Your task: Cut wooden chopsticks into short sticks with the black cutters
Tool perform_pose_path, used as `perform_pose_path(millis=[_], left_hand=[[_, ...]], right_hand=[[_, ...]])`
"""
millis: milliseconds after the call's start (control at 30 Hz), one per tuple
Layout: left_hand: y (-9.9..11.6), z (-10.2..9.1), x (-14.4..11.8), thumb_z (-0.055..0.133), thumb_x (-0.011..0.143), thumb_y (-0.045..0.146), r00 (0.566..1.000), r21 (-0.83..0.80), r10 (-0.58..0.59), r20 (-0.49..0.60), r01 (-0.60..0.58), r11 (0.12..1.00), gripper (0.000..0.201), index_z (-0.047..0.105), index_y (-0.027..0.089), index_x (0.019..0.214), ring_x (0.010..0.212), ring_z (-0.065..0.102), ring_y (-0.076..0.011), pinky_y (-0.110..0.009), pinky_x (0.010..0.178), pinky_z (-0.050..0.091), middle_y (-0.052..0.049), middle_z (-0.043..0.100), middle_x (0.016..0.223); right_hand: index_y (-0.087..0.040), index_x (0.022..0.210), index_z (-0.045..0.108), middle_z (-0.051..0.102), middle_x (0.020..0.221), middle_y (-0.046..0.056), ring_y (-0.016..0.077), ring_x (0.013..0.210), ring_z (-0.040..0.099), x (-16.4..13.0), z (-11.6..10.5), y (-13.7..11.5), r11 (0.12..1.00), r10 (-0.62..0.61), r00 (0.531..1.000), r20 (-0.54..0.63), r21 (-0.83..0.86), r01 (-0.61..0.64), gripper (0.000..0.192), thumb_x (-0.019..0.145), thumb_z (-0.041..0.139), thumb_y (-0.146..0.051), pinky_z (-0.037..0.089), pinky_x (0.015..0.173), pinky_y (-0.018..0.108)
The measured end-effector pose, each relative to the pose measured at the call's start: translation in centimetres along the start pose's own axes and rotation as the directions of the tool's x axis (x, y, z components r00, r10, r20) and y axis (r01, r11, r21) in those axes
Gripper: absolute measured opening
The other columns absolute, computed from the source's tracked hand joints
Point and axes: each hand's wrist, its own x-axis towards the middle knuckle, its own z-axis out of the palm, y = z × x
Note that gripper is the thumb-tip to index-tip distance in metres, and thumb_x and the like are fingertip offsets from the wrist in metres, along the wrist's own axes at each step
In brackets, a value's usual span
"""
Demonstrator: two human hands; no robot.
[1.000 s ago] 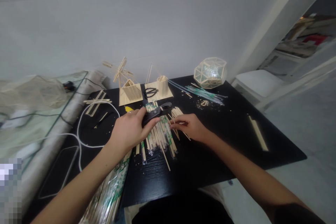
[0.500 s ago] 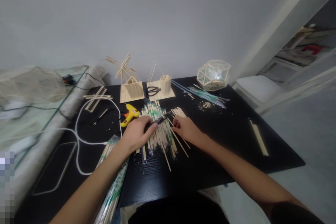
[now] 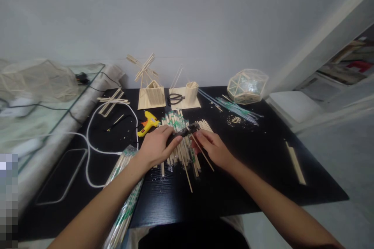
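My left hand (image 3: 157, 144) is closed around a dark hand tool (image 3: 188, 129) that looks like cutters; its exact kind is unclear. Between thumb and fingers, my right hand (image 3: 214, 147) pinches a thin wooden stick (image 3: 207, 157), whose upper end meets the tool's head. Under both hands lies a pile of disposable chopsticks (image 3: 181, 151), some in clear and green wrappers. More bare sticks (image 3: 205, 125) lie just behind my right hand. A yellow glue gun (image 3: 148, 123) rests beyond my left hand.
Behind stand a stick windmill model (image 3: 154, 92) and a round stick cup (image 3: 191, 91) on wooden bases, with black scissors (image 3: 175, 99). A faceted stick frame (image 3: 247, 86), empty wrappers (image 3: 238, 109) and a white cable (image 3: 89, 140) are on the black table (image 3: 248, 186). Wrapped chopsticks (image 3: 124, 206) lie near my left forearm.
My right hand has brought the stick up to the tool's head, away from the bare sticks. The tool has lifted and shifted slightly right; the view has turned a little left.
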Motion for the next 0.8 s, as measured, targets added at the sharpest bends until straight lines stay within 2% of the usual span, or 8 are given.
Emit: perform_pose_path(millis=[100,200,300,433,633,800], left_hand=[[0.0,0.0,-0.1,0.032,0.103,0.057,1.000,-0.027,-0.027,-0.007,0.027,0.999,0.046,0.057,0.020,0.089,0.081,0.061,-0.0238,-0.035,0.071,0.045,-0.006,0.062,0.086],[0.2,0.1,-0.1,0.031,0.103,0.057,0.999,-0.046,-0.041,-0.015,0.040,0.998,0.049,0.057,0.020,0.086,0.078,0.060,-0.0226,-0.035,0.071,0.044,-0.006,0.061,0.083],[0.3,0.0,0.0,0.030,0.103,0.058,0.998,-0.053,-0.058,-0.010,0.057,0.997,0.053,0.056,0.019,0.077,0.072,0.058,-0.0212,-0.034,0.070,0.043,-0.005,0.059,0.076],[0.4,-0.1,0.1,0.030,0.102,0.060,0.998,-0.041,-0.068,-0.015,0.068,0.997,0.057,0.056,0.020,0.072,0.070,0.058,-0.0211,-0.034,0.068,0.042,-0.005,0.058,0.071],[0.6,0.0,0.1,0.029,0.102,0.061,0.996,0.015,-0.076,-0.038,0.076,0.997,0.056,0.059,0.019,0.078,0.076,0.061,-0.0232,-0.033,0.069,0.042,-0.007,0.061,0.079],[0.6,-0.1,-0.1,0.030,0.103,0.058,0.999,-0.004,-0.040,-0.029,0.040,0.999,0.052,0.057,0.019,0.083,0.078,0.060,-0.0222,-0.032,0.069,0.042,-0.006,0.060,0.082]], right_hand=[[-0.017,0.097,0.066,0.063,0.075,0.001,0.0113,0.055,0.052,-0.5,1.3,-0.5,0.999,-0.015,0.998,-0.066,0.034,0.017,0.035,0.094,0.062,-0.052,0.044,0.054,0.024],[-0.018,0.090,0.067,0.059,0.070,0.000,0.0107,0.054,0.047,-0.6,2.0,-0.6,0.998,-0.047,0.987,-0.153,-0.040,0.041,0.032,0.094,0.062,-0.049,0.038,0.050,0.024],[-0.018,0.086,0.068,0.057,0.068,0.000,0.0122,0.056,0.048,-0.5,2.3,-0.5,0.997,-0.047,0.982,-0.185,-0.070,0.035,0.033,0.094,0.062,-0.049,0.036,0.049,0.024],[-0.018,0.084,0.068,0.057,0.067,0.001,0.0129,0.055,0.048,-0.4,2.3,-0.2,0.996,-0.044,0.979,-0.199,-0.083,0.027,0.034,0.094,0.061,-0.050,0.036,0.049,0.025],[-0.019,0.079,0.065,0.053,0.063,0.000,0.0124,0.056,0.047,-0.3,2.1,-0.2,0.990,-0.093,0.976,-0.199,-0.120,0.070,0.035,0.096,0.058,-0.049,0.038,0.052,0.025],[-0.017,0.080,0.066,0.047,0.061,-0.003,0.0089,0.051,0.038,-0.3,1.6,-0.1,0.998,-0.020,0.994,-0.109,0.063,0.027,0.038,0.093,0.063,-0.053,0.029,0.045,0.022]])
